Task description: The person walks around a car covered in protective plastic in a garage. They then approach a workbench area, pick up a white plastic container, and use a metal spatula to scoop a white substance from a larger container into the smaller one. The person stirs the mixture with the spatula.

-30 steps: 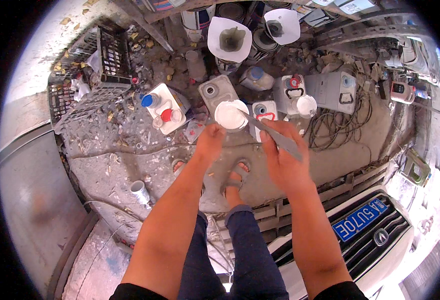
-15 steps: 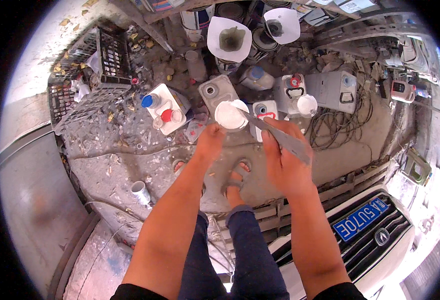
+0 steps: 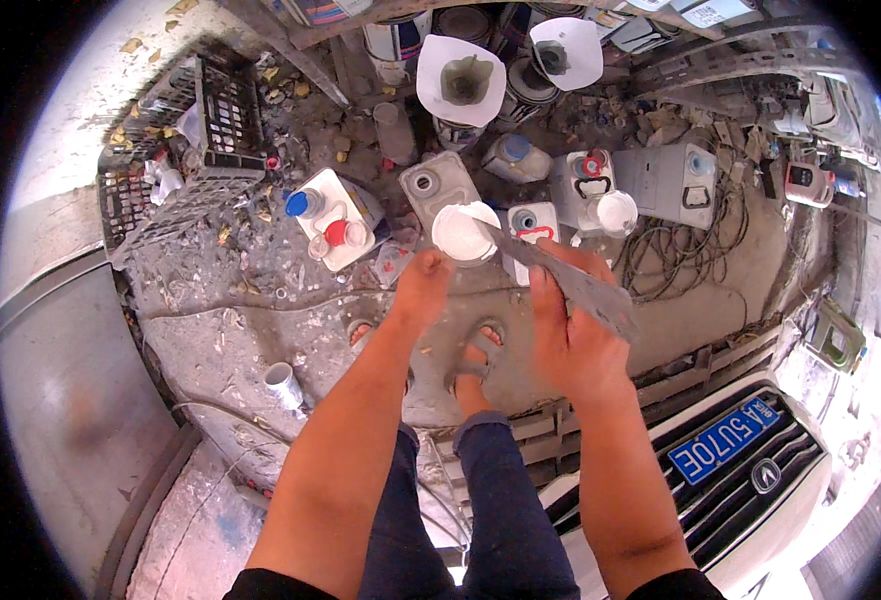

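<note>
A white cup [image 3: 457, 235] with pale content is held out in front of me. My left hand [image 3: 424, 285] is closed round its near left side. My right hand [image 3: 582, 335] grips a grey flat mixing stick [image 3: 570, 279], wide at the hand and narrow toward the cup. The stick's far end reaches over the cup's right rim; whether its tip touches the content is hard to tell. Just beyond the cup stands a grey-white jug [image 3: 438, 184] with an open mouth. Right of the cup is a white jug [image 3: 516, 268] with a red handle ring.
A white can [image 3: 330, 213] with a blue cap stands left of the cup. Farther left lies a black crate [image 3: 228, 110]. Paper funnels [image 3: 475, 52] sit on cans at the back. Coiled cable [image 3: 672, 262] lies right; a car front [image 3: 760, 510] stands near right. A white cup [image 3: 281, 381] lies by my feet.
My right hand has shifted slightly toward me and to the right, and the mixing stick's wide end has moved with it. The left hand still holds the cup in nearly the same place.
</note>
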`<act>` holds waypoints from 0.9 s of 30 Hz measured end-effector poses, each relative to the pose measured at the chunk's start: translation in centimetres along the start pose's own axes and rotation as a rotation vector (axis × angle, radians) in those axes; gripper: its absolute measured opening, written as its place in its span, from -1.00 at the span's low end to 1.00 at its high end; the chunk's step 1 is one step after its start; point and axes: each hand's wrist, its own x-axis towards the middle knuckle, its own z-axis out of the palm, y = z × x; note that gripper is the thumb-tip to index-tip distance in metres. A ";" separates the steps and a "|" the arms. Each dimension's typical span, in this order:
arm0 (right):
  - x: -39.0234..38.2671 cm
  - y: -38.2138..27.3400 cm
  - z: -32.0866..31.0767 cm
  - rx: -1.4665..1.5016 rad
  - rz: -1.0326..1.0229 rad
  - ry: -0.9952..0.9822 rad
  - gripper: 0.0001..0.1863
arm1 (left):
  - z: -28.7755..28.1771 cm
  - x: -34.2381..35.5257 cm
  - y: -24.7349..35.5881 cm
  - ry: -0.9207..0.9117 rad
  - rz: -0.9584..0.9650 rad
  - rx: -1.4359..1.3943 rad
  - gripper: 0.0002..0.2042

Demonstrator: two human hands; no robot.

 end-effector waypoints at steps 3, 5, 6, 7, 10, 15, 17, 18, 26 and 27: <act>-0.1 1.7 0.8 0.043 0.037 -0.022 -0.77 | 0.4 0.0 0.5 -0.004 -0.035 0.058 -0.79; -0.9 2.8 1.9 0.037 0.106 -0.012 -0.76 | 0.8 -0.1 1.0 -0.018 -0.047 0.037 -0.78; -1.5 2.8 2.8 0.025 0.131 0.005 -0.76 | 0.6 0.0 0.7 -0.013 -0.034 0.033 -0.78; -1.9 2.8 3.4 0.012 0.157 0.023 -0.76 | 0.5 0.1 0.4 -0.010 -0.021 0.029 -0.78; -2.6 2.0 3.6 -0.004 0.136 -0.001 -0.75 | 0.6 -0.1 0.5 -0.018 -0.022 0.019 -0.78; -0.8 -0.2 0.5 0.011 -0.005 0.021 -0.75 | 0.2 0.2 -0.6 -0.011 0.027 0.004 -0.86; -0.3 0.7 -0.1 0.019 -0.050 0.002 -0.76 | 0.3 0.1 -0.1 -0.035 0.015 0.032 -0.86; -0.2 1.5 0.2 0.026 -0.042 -0.001 -0.76 | 0.4 0.1 0.1 -0.047 0.006 0.033 -0.86; -2.5 2.3 3.6 0.079 0.213 0.025 -0.76 | 0.2 0.0 0.2 -0.054 0.038 0.081 -0.88; -2.4 1.9 3.5 0.038 0.175 0.023 -0.76 | 0.1 0.1 0.0 -0.036 0.027 0.073 -0.84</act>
